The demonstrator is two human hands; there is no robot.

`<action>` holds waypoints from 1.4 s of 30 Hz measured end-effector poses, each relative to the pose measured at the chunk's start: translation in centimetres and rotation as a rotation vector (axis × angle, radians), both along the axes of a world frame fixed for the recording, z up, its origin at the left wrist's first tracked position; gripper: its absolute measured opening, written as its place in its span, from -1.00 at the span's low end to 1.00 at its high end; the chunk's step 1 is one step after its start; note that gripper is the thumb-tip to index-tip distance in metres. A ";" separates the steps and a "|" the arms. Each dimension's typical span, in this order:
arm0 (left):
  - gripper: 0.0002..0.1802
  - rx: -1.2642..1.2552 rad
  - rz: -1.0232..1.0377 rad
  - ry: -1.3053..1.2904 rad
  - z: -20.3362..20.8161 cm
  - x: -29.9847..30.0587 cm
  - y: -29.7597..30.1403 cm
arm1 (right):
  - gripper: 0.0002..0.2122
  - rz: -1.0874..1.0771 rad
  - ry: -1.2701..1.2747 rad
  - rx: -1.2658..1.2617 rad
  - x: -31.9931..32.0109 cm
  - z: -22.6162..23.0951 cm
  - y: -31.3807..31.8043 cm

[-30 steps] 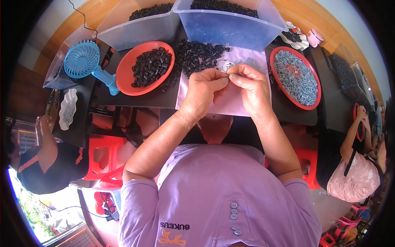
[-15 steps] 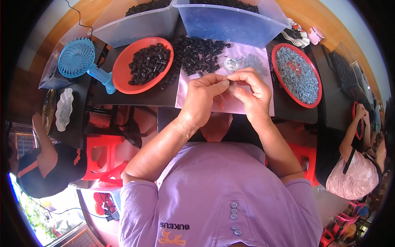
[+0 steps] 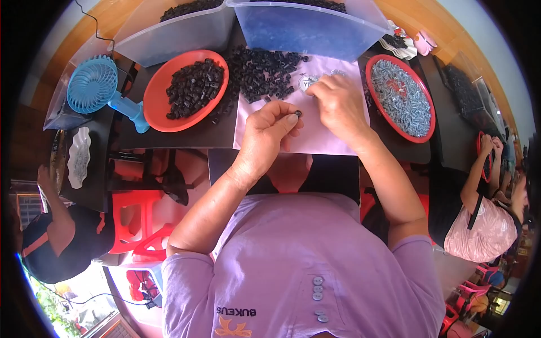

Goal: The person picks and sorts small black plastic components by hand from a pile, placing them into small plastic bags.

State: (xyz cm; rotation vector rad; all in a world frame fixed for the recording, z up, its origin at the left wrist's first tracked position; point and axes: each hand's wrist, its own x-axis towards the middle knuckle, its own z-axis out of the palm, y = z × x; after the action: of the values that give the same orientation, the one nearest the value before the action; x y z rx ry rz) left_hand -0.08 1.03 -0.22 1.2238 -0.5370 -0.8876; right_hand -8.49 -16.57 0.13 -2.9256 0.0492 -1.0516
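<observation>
My left hand (image 3: 265, 130) is closed, pinching a small black plastic piece (image 3: 298, 114) between thumb and fingertips above the pink cloth (image 3: 315, 132). Farther forward and to the right, my right hand (image 3: 342, 107) reaches down with curled fingers at a small pile of silvery screw-like parts (image 3: 338, 72), mostly covered by the hand. What its fingertips hold, if anything, is hidden. A round clear disc with dark print (image 3: 306, 83) lies just left of those fingers. Loose black pieces (image 3: 265, 73) are heaped at the cloth's far left corner.
An orange bowl of black pieces (image 3: 155, 110) stands left, beside a blue fan (image 3: 96, 84). A red tray (image 3: 429, 115) with silvery parts is at right. Clear plastic bins (image 3: 310, 34) line the back. Other people sit at the left (image 3: 62, 236) and right (image 3: 479, 225).
My hands have parted. The right moved forward to the pile of silvery parts, while the left stays low over the cloth with the black piece.
</observation>
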 end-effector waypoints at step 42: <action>-0.87 -0.101 0.205 -0.232 -1.3 -0.4 -1.7 | -0.91 0.236 0.019 1.007 0.1 3.0 2.9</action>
State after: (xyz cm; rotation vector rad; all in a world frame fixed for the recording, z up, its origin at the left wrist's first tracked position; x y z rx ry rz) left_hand -0.47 -0.71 -1.53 1.2714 -0.6215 -0.5419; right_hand -8.44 -13.66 3.18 -1.9659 0.1698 -0.6655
